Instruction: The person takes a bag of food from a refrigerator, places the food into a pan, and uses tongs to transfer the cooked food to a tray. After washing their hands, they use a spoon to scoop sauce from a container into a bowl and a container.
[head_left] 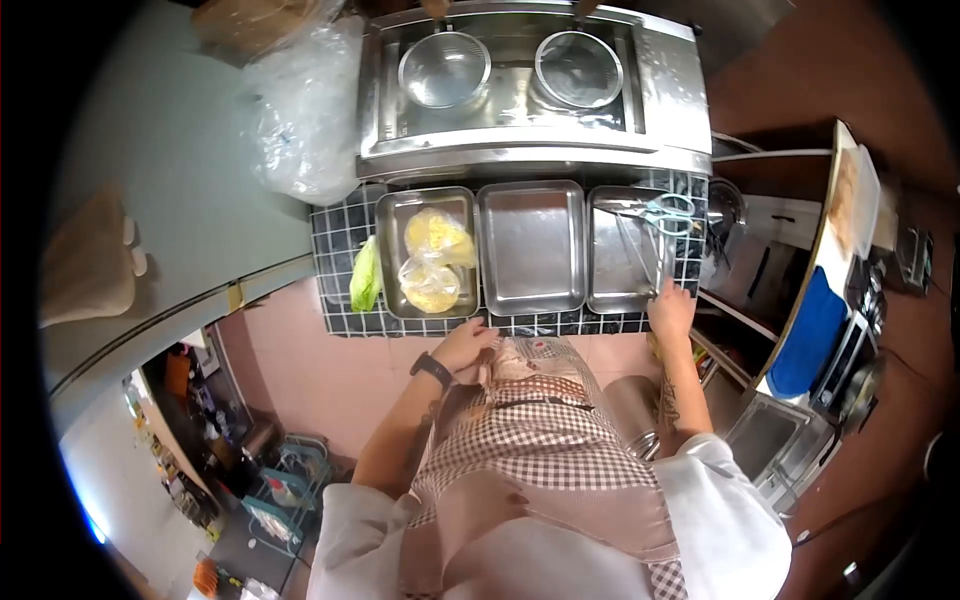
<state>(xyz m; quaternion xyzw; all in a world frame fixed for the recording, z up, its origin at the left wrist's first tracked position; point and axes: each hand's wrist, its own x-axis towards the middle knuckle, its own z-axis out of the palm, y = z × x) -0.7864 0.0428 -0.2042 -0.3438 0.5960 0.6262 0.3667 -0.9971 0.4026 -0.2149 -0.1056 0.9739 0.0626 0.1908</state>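
Note:
My left hand [465,345], with a dark band on its wrist, hovers by the apron below the left tray, fingers loosely stretched and holding nothing. At the right tray's lower right corner, my right hand [672,308] has its fingers curled on the end of slim metal tongs [640,257]. The tongs lie in the right metal tray [610,296], near scissors [668,214] with light blue handles. The left metal tray [390,290] holds clear bags of yellow food [437,240]. Between them sits a middle metal tray [532,250]. A green leaf [365,275] lies left of the trays.
Beyond the trays stands a steel cooker [530,155] with two round strainers [445,70] in its basin. A clear plastic bag [305,120] rests at its left. On the right is a shelf unit [800,270] with a blue item [808,335].

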